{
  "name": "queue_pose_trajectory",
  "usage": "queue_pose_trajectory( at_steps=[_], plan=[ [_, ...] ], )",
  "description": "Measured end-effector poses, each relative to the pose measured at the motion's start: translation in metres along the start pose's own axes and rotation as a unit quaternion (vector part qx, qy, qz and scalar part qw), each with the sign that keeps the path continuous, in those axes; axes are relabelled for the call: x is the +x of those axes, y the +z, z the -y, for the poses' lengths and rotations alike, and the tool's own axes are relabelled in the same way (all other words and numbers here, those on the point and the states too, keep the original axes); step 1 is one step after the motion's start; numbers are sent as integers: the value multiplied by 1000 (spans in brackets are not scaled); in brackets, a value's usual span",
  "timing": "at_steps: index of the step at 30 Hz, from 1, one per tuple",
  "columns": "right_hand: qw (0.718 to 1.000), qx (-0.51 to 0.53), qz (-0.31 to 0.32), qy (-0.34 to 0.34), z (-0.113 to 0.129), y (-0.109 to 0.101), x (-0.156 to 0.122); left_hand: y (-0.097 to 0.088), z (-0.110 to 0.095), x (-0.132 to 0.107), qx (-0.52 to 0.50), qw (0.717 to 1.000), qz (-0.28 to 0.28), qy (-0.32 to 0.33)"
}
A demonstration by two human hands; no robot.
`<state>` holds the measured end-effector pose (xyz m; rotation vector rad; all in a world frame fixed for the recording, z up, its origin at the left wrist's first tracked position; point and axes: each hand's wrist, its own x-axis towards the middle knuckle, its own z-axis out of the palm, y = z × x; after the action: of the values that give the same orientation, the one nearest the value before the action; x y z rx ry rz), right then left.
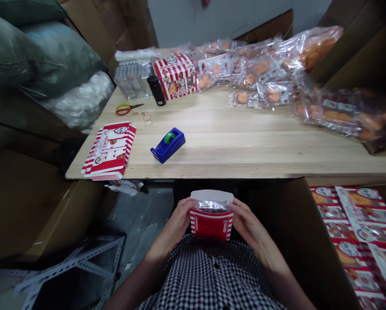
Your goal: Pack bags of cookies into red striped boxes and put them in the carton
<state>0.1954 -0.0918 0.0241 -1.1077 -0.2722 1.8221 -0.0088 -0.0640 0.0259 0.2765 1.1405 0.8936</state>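
Note:
Over my lap, just below the table edge, I hold a small red-and-white striped box [211,224] upright between both hands. Its white top flap [211,196] stands raised, and shiny clear plastic shows in the opening under it. My left hand [179,218] grips the box's left side, with the thumb at the upper corner. On the opposite side my right hand [248,221] holds the upper right corner the same way. What lies deeper inside the box is hidden.
On the table [212,142] are a blue tape dispenser [169,145], stacked flat cartons [110,148], scissors [126,109], a black bottle [156,91], an upright striped box [176,76] and several bagged packets [260,71]. A carton of packed boxes [357,224] stands at right, metal shelving [79,262] at lower left.

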Motion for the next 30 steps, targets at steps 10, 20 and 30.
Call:
queue_pose_trajectory(
  at_steps=[10, 20, 30],
  plan=[
    [978, -121, 54, -162, 11, -2, 20, -3, -16, 15, 145, 967, 181, 107],
    [949, -228, 143, -162, 19, -14, 7, -14, -39, 9, 332, 877, 279, 207],
    [905, -355, 136, -192, 30, -13, 0, -8, -49, 3, 366, 867, 272, 200]
  ],
)
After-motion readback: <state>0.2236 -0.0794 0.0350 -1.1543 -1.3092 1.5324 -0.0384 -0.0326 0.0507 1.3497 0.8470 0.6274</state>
